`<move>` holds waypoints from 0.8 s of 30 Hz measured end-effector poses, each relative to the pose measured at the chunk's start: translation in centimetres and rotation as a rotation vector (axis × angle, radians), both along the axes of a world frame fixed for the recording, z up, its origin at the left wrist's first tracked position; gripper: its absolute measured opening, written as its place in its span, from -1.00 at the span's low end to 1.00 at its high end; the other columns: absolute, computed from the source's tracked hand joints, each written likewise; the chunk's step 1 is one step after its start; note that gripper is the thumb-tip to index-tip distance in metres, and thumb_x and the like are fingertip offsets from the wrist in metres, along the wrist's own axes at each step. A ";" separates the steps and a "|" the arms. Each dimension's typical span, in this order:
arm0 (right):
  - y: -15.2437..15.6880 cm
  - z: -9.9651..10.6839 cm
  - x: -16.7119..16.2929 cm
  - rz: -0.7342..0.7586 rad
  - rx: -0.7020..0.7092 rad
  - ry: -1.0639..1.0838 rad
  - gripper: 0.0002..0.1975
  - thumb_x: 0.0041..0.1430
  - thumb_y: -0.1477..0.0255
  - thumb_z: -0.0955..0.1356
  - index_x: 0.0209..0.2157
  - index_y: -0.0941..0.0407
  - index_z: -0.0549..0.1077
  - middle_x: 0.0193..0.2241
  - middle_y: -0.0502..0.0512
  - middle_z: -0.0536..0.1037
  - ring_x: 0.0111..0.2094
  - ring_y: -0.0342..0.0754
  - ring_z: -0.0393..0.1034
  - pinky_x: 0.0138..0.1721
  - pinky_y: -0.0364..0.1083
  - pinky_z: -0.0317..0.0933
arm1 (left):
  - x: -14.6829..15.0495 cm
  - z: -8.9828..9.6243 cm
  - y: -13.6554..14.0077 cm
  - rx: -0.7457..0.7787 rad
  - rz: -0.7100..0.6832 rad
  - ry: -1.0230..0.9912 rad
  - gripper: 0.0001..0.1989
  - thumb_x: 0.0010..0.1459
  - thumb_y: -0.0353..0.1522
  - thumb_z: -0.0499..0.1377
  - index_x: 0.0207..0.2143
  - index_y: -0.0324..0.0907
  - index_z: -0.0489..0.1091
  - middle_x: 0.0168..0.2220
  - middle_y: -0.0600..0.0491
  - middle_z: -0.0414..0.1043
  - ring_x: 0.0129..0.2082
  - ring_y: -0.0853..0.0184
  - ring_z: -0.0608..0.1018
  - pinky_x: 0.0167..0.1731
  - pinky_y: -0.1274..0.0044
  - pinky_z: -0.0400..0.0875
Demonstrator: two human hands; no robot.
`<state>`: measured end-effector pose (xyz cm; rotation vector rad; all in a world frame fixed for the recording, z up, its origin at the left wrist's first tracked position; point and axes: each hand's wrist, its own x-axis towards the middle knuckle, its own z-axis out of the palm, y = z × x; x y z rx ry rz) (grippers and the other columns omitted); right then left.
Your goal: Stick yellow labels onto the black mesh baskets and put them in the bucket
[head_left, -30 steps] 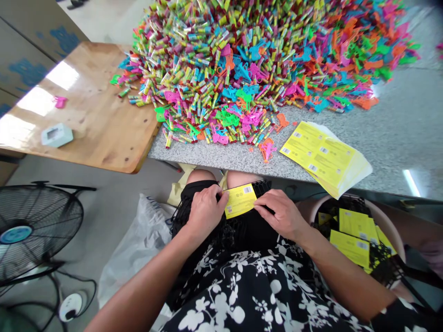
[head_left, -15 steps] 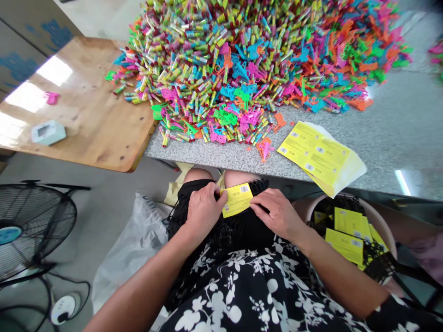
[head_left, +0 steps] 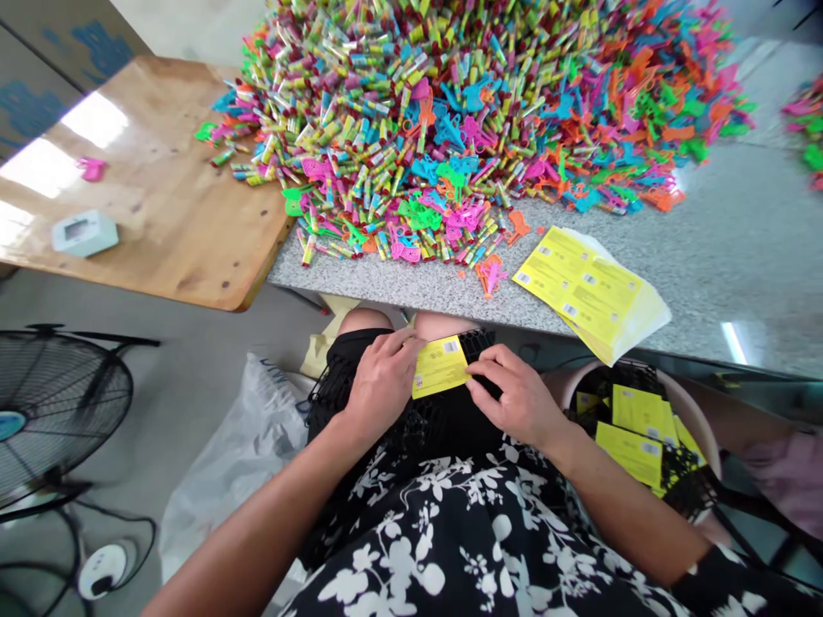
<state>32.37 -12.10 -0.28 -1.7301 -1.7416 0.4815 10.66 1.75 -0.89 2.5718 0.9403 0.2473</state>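
Note:
On my lap, both hands hold a yellow printed card [head_left: 441, 367] folded over the top of a black mesh bag [head_left: 479, 343]. My left hand [head_left: 382, 381] pinches the card's left edge. At its right edge, my right hand [head_left: 518, 396] presses with the fingertips. The black mesh spreads over my knees under the card. A stack of the same yellow cards [head_left: 588, 291] lies on the grey stone counter [head_left: 726, 257] just ahead and to the right.
A big heap of small coloured plastic toys and tubes [head_left: 463, 111] covers the counter. A round basin [head_left: 649, 424] at my right holds finished mesh bags with yellow cards. A wooden table [head_left: 154, 188], a floor fan [head_left: 51, 403] and a white plastic bag [head_left: 237, 454] are at the left.
The hands stay on the card; the left fingers have shifted a little over its left edge. The camera has drifted slightly.

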 end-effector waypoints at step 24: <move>-2.4 -2.1 -2.4 -0.123 -0.037 -0.355 -0.21 0.37 0.19 0.40 0.47 0.14 0.07 0.52 0.44 -0.04 0.51 0.46 -0.14 0.41 0.49 0.00 | -7.6 1.7 0.4 0.071 -0.023 0.174 -0.24 0.42 0.06 0.05 0.48 -0.16 0.11 0.49 -0.19 0.13 0.53 -0.06 0.07 0.47 -0.02 -0.12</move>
